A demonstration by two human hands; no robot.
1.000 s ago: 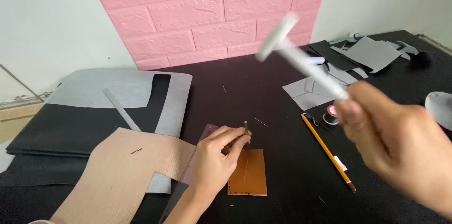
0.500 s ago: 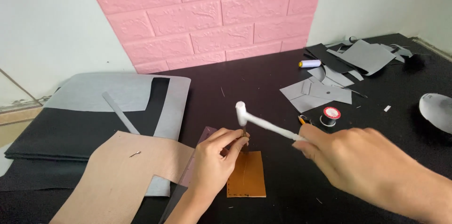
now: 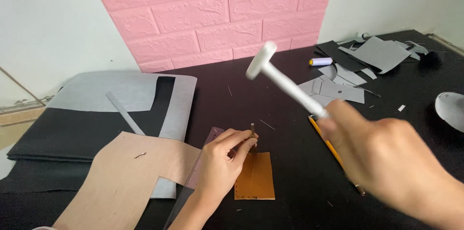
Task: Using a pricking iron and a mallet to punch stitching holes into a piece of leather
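Raised again since half a second ago, the white mallet [image 3: 280, 80] is held up at about 11 o'clock from the right hand [image 3: 382, 162], whose fingers are clenched around its handle; earlier its head was down beside the punch. The left hand [image 3: 220, 167] is unmoved, its fingers [image 3: 244, 140] pinched on a thin metal punch [image 3: 253, 133] kept upright on the top edge of the tan leather piece [image 3: 254, 177], which lies on the black surface [image 3: 290, 201]. A yellow pencil [image 3: 333, 150] lies at 3 o'clock from the leather. Beige card [image 3: 125, 177] rests at 9 o'clock.
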